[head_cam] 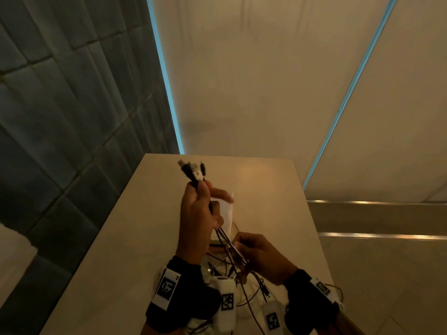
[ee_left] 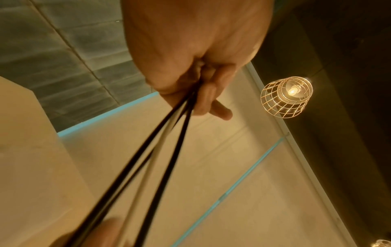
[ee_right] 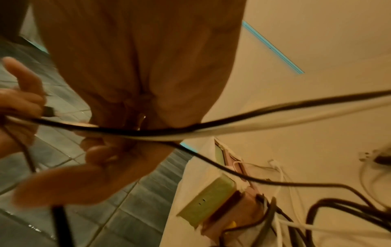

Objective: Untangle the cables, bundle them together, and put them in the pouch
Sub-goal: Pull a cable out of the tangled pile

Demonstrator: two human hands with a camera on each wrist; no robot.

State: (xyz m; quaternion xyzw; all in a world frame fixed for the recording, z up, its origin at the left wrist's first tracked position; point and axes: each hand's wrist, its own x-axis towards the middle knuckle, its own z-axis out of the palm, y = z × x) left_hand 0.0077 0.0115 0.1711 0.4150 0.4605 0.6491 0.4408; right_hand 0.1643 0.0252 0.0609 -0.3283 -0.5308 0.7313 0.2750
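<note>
From the head view, I am seeing the left hand (head_cam: 197,213) raised above the tabletop (head_cam: 101,250), its fingers curling round a gathered bunch of cables (head_cam: 223,238) with the connector ends (head_cam: 193,169) sticking up past the knuckles. The right hand (head_cam: 261,256) is sitting lower and nearer to me, its fingers closing on the same strands where they are running down toward a loose tangle on the tabletop between the two wrists. A white sheet-like item (head_cam: 227,209) is showing just behind the left hand; I cannot tell what it is. From the left wrist view, I am seeing the left hand (ee_left: 190,58) gripping black and pale cables (ee_left: 160,150) that are stretching taut down and away from the fist, with a lit wire-cage lamp (ee_left: 286,97) hanging overhead. From the right wrist view, I am seeing the right hand (ee_right: 135,75) pinching a black and a white cable (ee_right: 190,132) that are crossing the picture side to side. The pouch (ee_right: 211,203), green and pink-brown, is lying on the tabletop (ee_right: 296,117) below the hand, with further black and white cables touching and lying just beside it.
</note>
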